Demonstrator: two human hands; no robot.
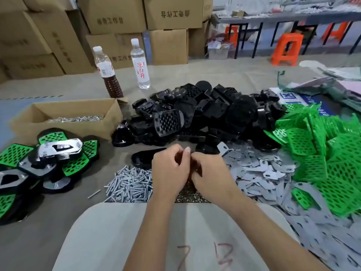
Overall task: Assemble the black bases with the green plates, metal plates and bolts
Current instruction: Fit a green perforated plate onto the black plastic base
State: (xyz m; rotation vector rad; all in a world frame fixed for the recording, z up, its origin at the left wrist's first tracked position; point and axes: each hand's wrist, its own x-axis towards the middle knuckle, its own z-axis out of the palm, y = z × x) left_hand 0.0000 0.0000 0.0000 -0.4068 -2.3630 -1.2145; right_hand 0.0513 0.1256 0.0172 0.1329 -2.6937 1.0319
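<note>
My left hand [168, 169] and my right hand [210, 173] meet at the middle of the view, fingers curled toward each other around something small that I cannot make out. They hover over a heap of small brass-coloured nuts [187, 194]. A loose black base [143, 158] lies just behind my left hand. A pile of bolts [130, 185] lies to the left, grey metal plates [259, 173] to the right, green perforated plates [320, 153] at far right. A big heap of black bases [203, 114] sits behind.
Finished assemblies in black, green and metal [50, 157] are stacked at the left. A cardboard box of bolts [74, 118] stands behind them, with two bottles [140, 63] further back. Stacked cartons line the rear; orange stools [287, 49] stand at the back right.
</note>
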